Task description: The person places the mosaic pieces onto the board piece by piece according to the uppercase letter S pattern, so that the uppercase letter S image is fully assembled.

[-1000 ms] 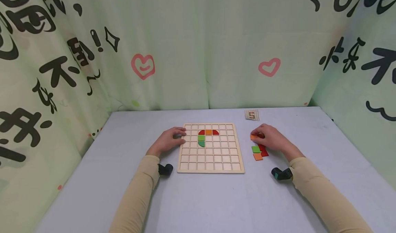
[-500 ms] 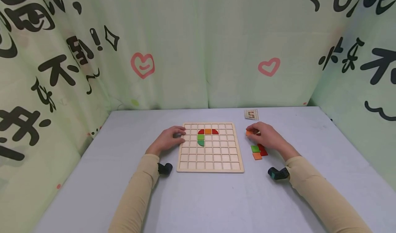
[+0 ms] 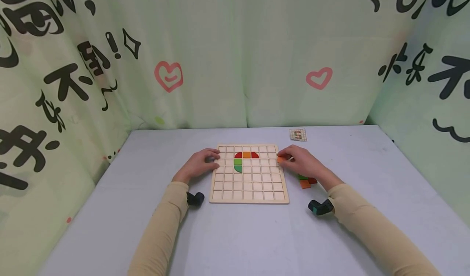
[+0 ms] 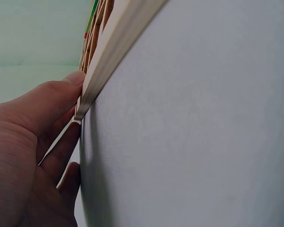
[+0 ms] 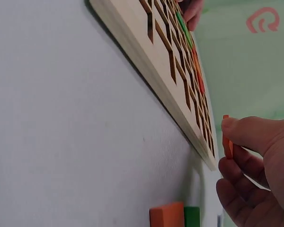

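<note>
A wooden grid board [image 3: 257, 188] lies flat on the table. Its upper cells hold a red quarter-round tile [image 3: 238, 155], an orange square tile [image 3: 246, 155], another red quarter-round [image 3: 255, 155], a light green square [image 3: 238, 161] and a dark green quarter-round [image 3: 238, 168]. My left hand [image 3: 198, 164] rests against the board's left edge, thumb and fingertips touching it. At the upper right edge, my right hand [image 3: 302, 162] pinches an orange square tile [image 5: 227, 137] between thumb and fingers. In the right wrist view this tile is held on edge, apart from the board.
Right of the board lie loose tiles: an orange square [image 3: 305, 184], a partly hidden green one [image 3: 302, 177] and red [image 3: 312, 180]. A small patterned card [image 3: 298, 135] sits near the table's back edge. Curtains [image 3: 242, 56] enclose the table behind and at both sides.
My right hand has carried the orange tile leftward from the loose tiles to the board's right edge. The left hand stays in place at the board.
</note>
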Demonstrator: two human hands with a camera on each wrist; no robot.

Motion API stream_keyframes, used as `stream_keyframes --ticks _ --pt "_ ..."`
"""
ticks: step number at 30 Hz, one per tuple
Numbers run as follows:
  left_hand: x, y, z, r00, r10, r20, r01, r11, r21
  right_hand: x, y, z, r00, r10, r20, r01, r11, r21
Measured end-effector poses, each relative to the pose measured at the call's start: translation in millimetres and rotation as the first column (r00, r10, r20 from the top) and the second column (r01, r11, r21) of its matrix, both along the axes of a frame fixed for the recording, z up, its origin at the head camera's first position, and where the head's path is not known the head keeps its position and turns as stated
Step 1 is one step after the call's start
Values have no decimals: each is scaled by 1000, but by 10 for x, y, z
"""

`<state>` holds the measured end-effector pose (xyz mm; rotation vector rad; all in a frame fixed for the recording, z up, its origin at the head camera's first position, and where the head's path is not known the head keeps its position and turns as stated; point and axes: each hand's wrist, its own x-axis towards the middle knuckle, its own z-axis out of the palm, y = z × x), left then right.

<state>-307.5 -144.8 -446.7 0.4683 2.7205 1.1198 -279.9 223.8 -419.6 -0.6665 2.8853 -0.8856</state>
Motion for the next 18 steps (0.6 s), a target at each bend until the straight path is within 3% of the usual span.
stream_keyframes --ticks 11,18 --pt "2 3 -12 1000 2 -4 -2 1000 3 10 -363 20 996 79 42 -80 996 41" --pt "2 -6 -10 1000 -7 -13 7 1000 6 8 -555 -9 991 135 12 -135 990 48"
